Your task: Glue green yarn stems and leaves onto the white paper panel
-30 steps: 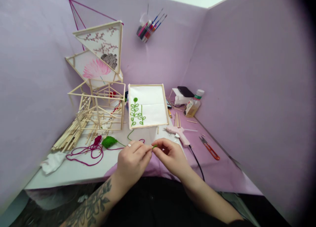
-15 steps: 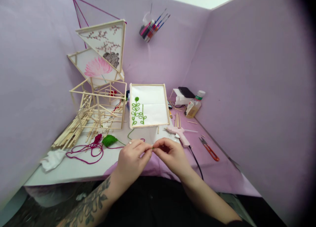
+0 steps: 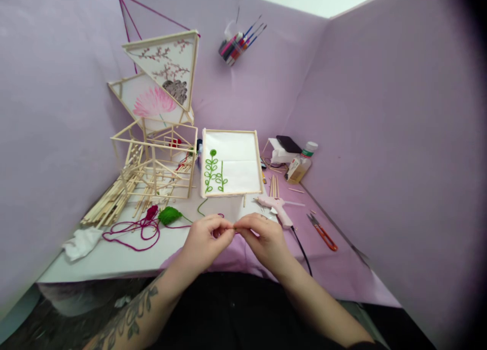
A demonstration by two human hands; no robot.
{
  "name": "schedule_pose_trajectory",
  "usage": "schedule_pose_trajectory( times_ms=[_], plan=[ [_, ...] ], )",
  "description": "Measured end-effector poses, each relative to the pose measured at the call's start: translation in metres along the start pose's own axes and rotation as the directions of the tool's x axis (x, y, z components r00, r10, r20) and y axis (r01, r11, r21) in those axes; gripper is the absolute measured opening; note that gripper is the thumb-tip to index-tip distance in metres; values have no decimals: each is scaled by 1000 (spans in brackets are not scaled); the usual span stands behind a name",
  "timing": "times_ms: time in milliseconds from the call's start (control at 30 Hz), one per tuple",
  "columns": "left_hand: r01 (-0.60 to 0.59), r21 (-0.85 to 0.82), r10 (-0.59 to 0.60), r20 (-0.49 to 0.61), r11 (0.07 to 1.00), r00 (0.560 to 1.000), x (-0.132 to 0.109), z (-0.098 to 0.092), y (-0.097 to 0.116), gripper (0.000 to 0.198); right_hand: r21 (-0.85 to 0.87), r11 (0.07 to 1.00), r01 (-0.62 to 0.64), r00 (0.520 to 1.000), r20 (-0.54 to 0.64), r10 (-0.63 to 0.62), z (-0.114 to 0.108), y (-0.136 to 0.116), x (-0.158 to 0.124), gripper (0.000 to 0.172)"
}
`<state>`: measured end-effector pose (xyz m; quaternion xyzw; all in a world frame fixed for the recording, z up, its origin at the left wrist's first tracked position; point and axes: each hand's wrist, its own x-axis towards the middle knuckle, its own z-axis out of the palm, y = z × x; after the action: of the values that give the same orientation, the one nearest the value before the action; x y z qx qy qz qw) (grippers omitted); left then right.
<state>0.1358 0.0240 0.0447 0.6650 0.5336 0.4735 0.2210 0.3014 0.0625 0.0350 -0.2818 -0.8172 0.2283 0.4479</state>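
Note:
My left hand (image 3: 207,241) and my right hand (image 3: 264,242) meet fingertip to fingertip above the front of the table. Both are closed in a pinch on a short bit of green yarn (image 3: 234,228), mostly hidden by the fingers. Left of them lies a green yarn ball (image 3: 169,216), whose strand runs behind my left hand. Magenta yarn (image 3: 131,237) trails in loops beside it. Beyond the hands a white panel in a stick frame (image 3: 241,162) leans up, bearing green yarn plant shapes (image 3: 215,172) at its left side.
A pink glue gun (image 3: 279,208) with a black cord lies right of the hands, then orange-handled snips (image 3: 322,232). A bottle (image 3: 300,165) stands behind. At left are an open stick frame (image 3: 154,162), a bundle of wooden sticks (image 3: 110,200) and a white cloth (image 3: 81,243).
Fingers of both hands have shifted slightly around the green yarn, and the fingertips stay together. The whole view has moved a little; objects on the table rest as before.

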Motion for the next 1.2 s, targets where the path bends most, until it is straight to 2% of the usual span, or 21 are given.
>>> schedule_pose_trajectory(
  times_ms=[133, 200, 267, 333, 400, 433, 500, 567, 633, 733, 800, 967, 1200],
  plan=[
    [231, -164, -214, 116, 959, 970, 5, -1, -1, 11, -109, 989, 97, 995, 14, -96, 1, 4, 3, 15],
    [282, -229, -251, 156, 932, 955, 6, -1, -4, 12, -130, 983, 128, 992, 32, -125, -1, 6, 6, 14],
    [274, -244, -243, 149, 930, 958, 6, -3, -8, 12, -136, 982, 130, 991, 26, -128, -6, 7, 13, 13],
    [204, -195, -197, 55, 959, 979, 4, -5, -15, 14, -140, 984, 111, 994, 5, -112, -12, 8, 23, 12],
    [86, -88, -97, -132, 992, 987, 1, -7, -25, 14, -163, 982, 93, 995, -8, -96, -18, 9, 36, 11],
    [22, -19, -26, -238, 1000, 971, 0, -7, -32, 14, -180, 979, 96, 995, -9, -99, -20, 10, 43, 11],
    [-81, 124, 126, -412, 989, 903, -4, -7, -46, 12, -218, 969, 116, 993, 5, -118, -21, 12, 60, 11],
    [-138, 237, 241, -490, 962, 838, -7, -7, -59, 12, -259, 955, 145, 989, 26, -143, -18, 16, 79, 11],
    [-163, 301, 305, -517, 939, 800, -10, -6, -69, 15, -312, 937, 159, 987, 27, -158, -13, 20, 96, 10],
    [-200, 357, 371, -516, 912, 772, -13, -4, -75, 23, -405, 901, 154, 988, 42, -150, -3, 27, 116, 12],
    [-219, 384, 400, -490, 897, 774, -12, -4, -76, 30, -460, 876, 149, 989, 80, -126, 2, 29, 124, 12],
    [-228, 421, 409, -411, 878, 814, -10, -2, -77, 48, -583, 802, 128, 988, 147, -51, 8, 27, 133, 14],
    [-253, 442, 440, -396, 861, 806, -10, 0, -79, 53, -668, 736, 106, 985, 174, 16, 11, 25, 138, 14]
  ],
)
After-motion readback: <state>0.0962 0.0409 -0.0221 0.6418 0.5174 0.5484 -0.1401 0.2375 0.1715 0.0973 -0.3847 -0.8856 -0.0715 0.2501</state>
